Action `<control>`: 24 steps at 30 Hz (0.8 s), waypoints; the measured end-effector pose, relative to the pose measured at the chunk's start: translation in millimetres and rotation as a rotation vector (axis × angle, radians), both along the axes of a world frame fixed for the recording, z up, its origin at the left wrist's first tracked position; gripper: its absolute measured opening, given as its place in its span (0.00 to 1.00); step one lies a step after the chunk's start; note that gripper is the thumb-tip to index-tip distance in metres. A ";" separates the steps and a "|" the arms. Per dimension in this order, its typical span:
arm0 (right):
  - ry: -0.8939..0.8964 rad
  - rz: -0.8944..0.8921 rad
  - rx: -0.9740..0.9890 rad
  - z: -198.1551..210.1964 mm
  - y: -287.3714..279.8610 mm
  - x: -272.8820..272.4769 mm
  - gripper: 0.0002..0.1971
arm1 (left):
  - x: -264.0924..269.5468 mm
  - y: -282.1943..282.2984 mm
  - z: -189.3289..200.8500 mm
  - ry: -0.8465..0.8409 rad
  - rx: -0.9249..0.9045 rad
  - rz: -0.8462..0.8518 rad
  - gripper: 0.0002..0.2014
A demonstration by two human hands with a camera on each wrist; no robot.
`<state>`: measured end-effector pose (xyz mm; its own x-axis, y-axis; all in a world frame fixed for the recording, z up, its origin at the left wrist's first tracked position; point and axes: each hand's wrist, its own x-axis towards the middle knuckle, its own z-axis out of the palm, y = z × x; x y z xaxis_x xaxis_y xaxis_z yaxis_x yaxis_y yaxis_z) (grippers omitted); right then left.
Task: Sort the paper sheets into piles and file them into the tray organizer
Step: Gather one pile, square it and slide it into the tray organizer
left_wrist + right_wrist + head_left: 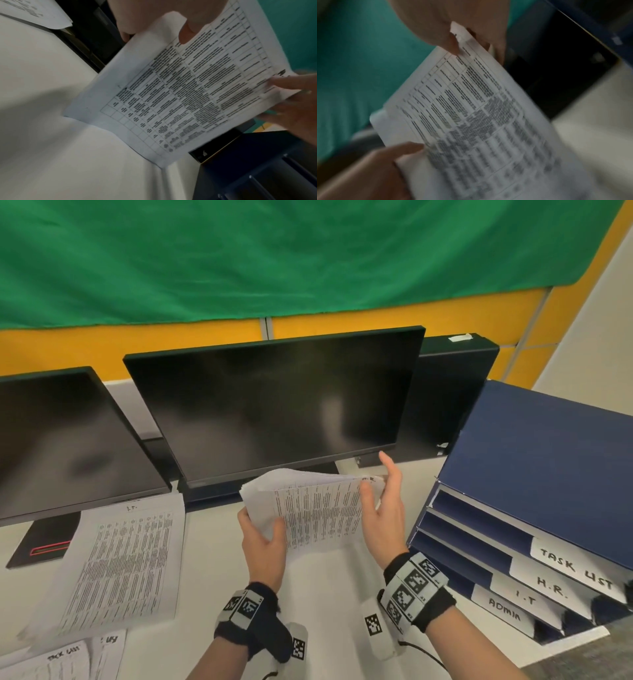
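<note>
Held sheets: While it is kept upright above the white counter (pixel 212 559), a thin bundle of white printed paper sheets (pixel 318 515) is gripped at its left edge by the left hand (pixel 262 546), whose fingers (pixel 186 32) are curled round it.
Right hand: The top right corner is pinched by the right hand (pixel 383 508), thumb in front and fingers (pixel 452 40) behind.
Handling: The sheets are judged light, limp and slippery against one another; a bow is already seen across the top edge. Hold is best taken at opposite edges, so that single sheets are not fanned out or creased.
Sorted piles: A pile headed "I.T." (pixel 126 570) is laid flat to the left, and more sheets marked "TASK LIST" (pixel 65 659) are cut off at the lower left corner.
Organizer: A dark blue tiered tray organizer (pixel 534 460) is stood at the right, its white tabs lettered TASK LIST, H.R., I.T and ADMIN.
Hard to make out: The held sheet's heading is covered by the right hand and blurred in both wrist views; the number of sheets cannot be told.
</note>
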<state>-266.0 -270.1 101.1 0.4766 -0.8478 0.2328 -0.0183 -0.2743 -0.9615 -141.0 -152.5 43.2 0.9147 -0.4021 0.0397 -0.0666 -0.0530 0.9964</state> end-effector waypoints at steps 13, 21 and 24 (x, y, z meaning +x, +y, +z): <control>0.163 -0.052 -0.169 7.0 -3.1 -3.3 0.21 | -5.5 -6.0 -27.8 0.177 0.094 -0.065 0.18; 0.032 0.022 0.440 -15.4 0.0 -42.5 0.12 | 1.5 -3.5 -20.9 0.190 0.083 -0.199 0.10; -0.018 -0.085 0.530 -38.6 12.8 -67.8 0.17 | -10.8 -1.7 -23.7 0.089 0.187 -0.321 0.12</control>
<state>-333.8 -257.4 62.4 0.4013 -0.8865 -0.2305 -0.0015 0.2510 -0.9680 -151.9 -154.1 19.5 0.7376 -0.6615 -0.1355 -0.0227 -0.2250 0.9741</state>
